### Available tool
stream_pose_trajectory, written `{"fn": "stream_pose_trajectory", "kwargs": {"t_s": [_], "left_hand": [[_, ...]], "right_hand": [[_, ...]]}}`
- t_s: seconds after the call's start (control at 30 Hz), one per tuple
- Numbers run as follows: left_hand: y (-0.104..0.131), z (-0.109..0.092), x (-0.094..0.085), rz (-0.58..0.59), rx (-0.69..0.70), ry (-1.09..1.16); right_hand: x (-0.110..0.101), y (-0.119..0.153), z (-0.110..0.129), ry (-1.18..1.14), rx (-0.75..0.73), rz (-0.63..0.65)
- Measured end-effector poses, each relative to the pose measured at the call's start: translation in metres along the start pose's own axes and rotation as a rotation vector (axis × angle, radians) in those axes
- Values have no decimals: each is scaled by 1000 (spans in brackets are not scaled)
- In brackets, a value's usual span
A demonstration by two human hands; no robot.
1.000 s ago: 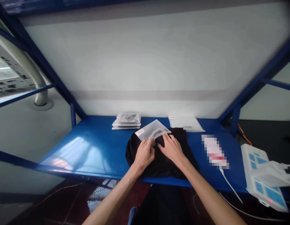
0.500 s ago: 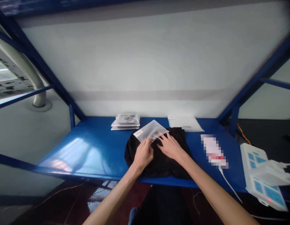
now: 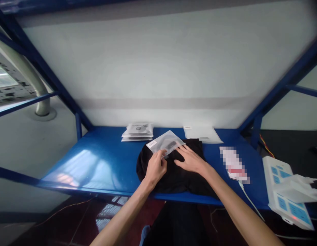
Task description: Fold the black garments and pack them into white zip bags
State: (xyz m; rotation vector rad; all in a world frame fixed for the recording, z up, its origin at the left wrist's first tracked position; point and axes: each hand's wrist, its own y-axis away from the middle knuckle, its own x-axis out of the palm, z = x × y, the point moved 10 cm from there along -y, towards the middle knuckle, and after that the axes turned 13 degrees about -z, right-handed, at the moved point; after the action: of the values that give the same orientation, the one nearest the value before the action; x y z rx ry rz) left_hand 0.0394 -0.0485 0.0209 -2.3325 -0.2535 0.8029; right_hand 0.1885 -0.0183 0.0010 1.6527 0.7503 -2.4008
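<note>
A translucent plastic zip bag [image 3: 163,140] with a white label at its left corner lies on a folded black garment [image 3: 182,182]. Dark print shows on the bag near its right side. My left hand [image 3: 157,167] pinches the bag's near edge between thumb and curled fingers. Spread out and flat, the fingers of my right hand [image 3: 190,159] touch the right part of the bag's edge; the thumb rests apart over the black cloth.
Several filled white packets [image 3: 138,132] are stacked at the back left of the blue table [image 3: 109,164]. Flat translucent bags [image 3: 203,134] lie at the back right. A pixelated phone [image 3: 233,165] on a white cable and a white power strip [image 3: 283,191] are on the right.
My right hand has shifted slightly right, its fingers drawing toward the bag's right corner and uncovering the dark print. My left hand keeps its pinch almost in place.
</note>
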Motion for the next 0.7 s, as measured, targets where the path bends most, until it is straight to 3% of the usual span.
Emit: {"fn": "stream_pose_trajectory", "kwargs": {"t_s": [0.33, 0.7], "left_hand": [[-2, -2, -1, 3, 24, -7], [-3, 1, -3, -18, -2, 0]], "right_hand": [[5, -15, 25, 346, -15, 18], [11, -27, 24, 405, 90, -80]]}}
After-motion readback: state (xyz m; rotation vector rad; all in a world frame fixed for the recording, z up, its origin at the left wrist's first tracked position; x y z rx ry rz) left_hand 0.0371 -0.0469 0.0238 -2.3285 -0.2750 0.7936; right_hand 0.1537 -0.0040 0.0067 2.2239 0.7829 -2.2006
